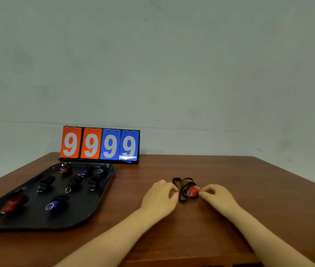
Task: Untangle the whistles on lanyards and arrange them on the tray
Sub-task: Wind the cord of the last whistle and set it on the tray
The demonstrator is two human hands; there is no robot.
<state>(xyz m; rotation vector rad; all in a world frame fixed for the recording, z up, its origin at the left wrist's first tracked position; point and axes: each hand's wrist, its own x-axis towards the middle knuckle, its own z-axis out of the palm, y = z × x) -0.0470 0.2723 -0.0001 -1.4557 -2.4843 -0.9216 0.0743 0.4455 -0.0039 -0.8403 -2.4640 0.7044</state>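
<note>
Working the last red whistle (192, 191) on the counter (229, 218), right of the tray (87, 214): left hand (158, 199) pinching its black lanyard (181, 185), right hand (217, 197) pinching the whistle. Risk: pulling apart could tighten the knot.

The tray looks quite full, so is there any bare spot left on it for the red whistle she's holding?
The tray is crowded along its far and middle rows. Barer patches: the near right corner beside the purple whistle, and the strip between that and the red whistle on the left. The table right of both hands is open.
</note>
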